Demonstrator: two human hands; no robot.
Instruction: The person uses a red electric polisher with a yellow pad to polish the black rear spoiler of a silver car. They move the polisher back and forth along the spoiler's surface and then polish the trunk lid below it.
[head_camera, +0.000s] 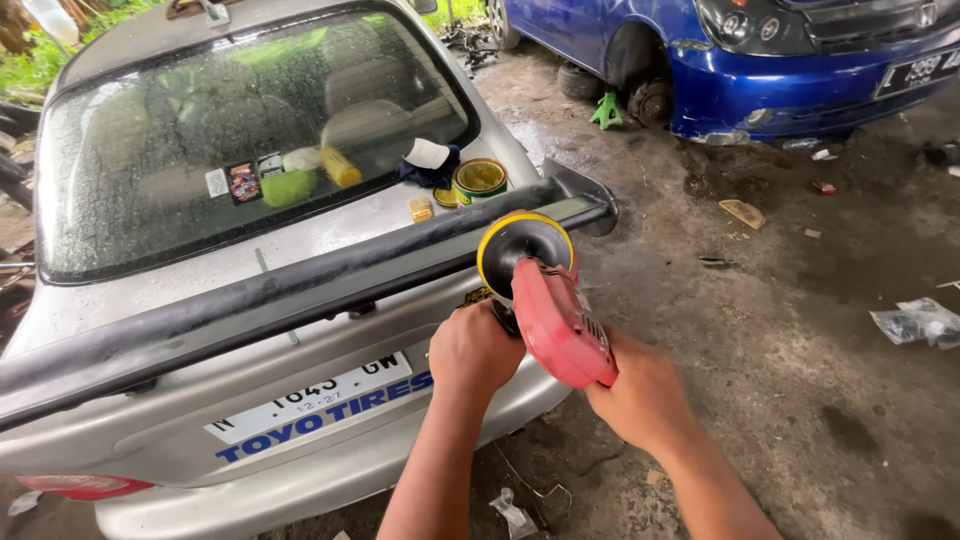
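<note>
Both hands grip a red polisher (560, 325) at the rear of a silver car (200, 400).

The car's black spoiler (250, 300) spans the boot, its left end cut off; the polisher's yellow-rimmed pad (524, 243) meets the spoiler's right end; left hand (475, 350) closes round a side grip it hides; right hand (640, 395) wraps the body's tail; an open tin (480, 180) sits on the boot beyond.

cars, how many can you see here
2. A silver car fills the left, rear end toward the camera, where both hands hold a red polisher. A blue car stands at top right, partly cut off. Others may be out of frame.
</note>
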